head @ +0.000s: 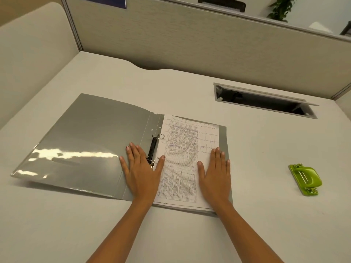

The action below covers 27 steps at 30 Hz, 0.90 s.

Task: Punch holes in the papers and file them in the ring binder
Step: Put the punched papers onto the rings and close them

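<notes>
Grey and shiny, the ring binder [91,133] lies wide open in the middle of the tabletop [190,88], closer to the near edge than the far one. Its left cover has a see-through pocket that shines in the light. A black strip [153,147] with metal rings [162,136] runs down its middle. I cannot tell if the rings are closed.

The papers [186,149] lie on the right half of the binder, with their left edge at the rings. They are white sheets with a table of lines and small handwriting on the top one.

The left hand [141,169] lies flat with its fingers straight and spread. It presses on the middle of the binder, over the lower end of the black strip, and its thumb touches the left edge of the papers. The right hand [215,173] is flat and spread too. It presses on the right side of the papers, and its little finger reaches the grey cover past the sheet. Neither hand holds anything.

A green hole punch [305,179] sits toward the right edge of the tabletop, well apart from the binder. A long cable slot [266,101] is cut in near the far right corner.
</notes>
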Motion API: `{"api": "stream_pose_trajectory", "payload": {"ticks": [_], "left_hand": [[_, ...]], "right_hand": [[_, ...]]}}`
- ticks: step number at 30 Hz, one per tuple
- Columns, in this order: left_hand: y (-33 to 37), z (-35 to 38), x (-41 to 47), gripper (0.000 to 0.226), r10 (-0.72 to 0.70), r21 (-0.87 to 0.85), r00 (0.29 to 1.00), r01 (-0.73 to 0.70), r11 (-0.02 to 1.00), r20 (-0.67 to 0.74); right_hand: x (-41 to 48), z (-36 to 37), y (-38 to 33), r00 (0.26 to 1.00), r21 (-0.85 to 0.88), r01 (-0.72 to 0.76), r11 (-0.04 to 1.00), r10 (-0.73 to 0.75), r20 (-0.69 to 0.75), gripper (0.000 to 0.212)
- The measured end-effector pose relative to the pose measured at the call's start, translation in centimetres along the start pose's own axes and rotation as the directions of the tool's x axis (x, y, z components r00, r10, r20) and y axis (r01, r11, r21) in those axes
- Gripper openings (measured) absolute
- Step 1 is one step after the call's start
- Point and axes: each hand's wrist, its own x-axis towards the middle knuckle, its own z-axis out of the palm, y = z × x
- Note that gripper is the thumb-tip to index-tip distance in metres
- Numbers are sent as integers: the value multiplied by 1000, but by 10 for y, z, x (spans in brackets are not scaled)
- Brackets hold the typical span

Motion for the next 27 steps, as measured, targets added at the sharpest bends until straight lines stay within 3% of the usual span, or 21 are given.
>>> {"api": "stream_pose_trajectory", "payload": {"ticks": [10, 18, 22, 27], "left_hand": [[-4, -2, -3, 94, 33, -24, 999, -32, 999, 13], [-12, -20, -17, 75, -28, -255, 1000, 29, 967, 8], [-6, -20, -13, 80, -16, -184, 998, 26, 983, 56], [-5, -16, -14, 65, -9, -197, 1000, 8, 980, -7]], "right_hand": [[0, -2, 0, 1000, 10, 3, 1000, -3, -5, 76], [-1, -2, 2, 999, 106, 1, 994, 3, -42, 70], [-6, -8, -11, 992, 138, 68, 988, -53, -114, 56], [-23, -21, -59, 985, 473, 161, 866, -170, -23, 44]]}}
